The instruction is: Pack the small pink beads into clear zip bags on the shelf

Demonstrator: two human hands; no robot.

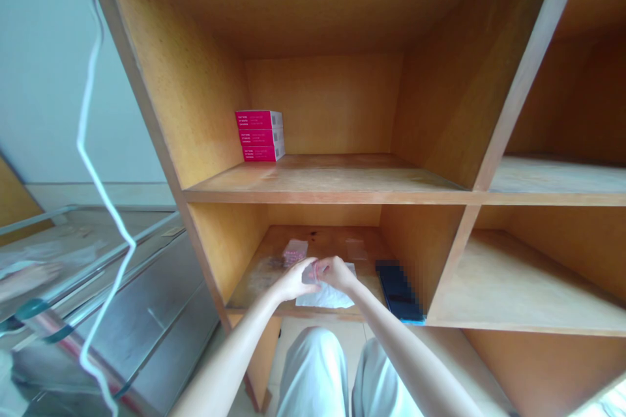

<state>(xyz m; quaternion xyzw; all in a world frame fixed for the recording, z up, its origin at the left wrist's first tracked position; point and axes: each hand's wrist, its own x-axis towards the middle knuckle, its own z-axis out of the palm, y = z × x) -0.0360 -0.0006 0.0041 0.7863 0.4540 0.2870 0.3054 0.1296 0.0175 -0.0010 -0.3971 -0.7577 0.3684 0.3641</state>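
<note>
My left hand [293,280] and my right hand [336,273] meet over the lower shelf [313,241] of a wooden cubby unit. Between them they pinch a small translucent packet [310,273] with pinkish contents. Under the hands lies a white sheet of paper or tissue [325,296]. Just beyond my left hand is a pink-filled plastic packet [295,251], and a clear flat packet [357,249] lies beyond my right hand. A dark blue flat object [398,291], blurred and hard to identify, lies to the right.
Three stacked magenta boxes [259,136] stand on the shelf above. A white cable [92,176] hangs down at the left, beside a steel cabinet [161,332] with glass or clear panels. My knees in pale trousers [313,378] show below the shelf.
</note>
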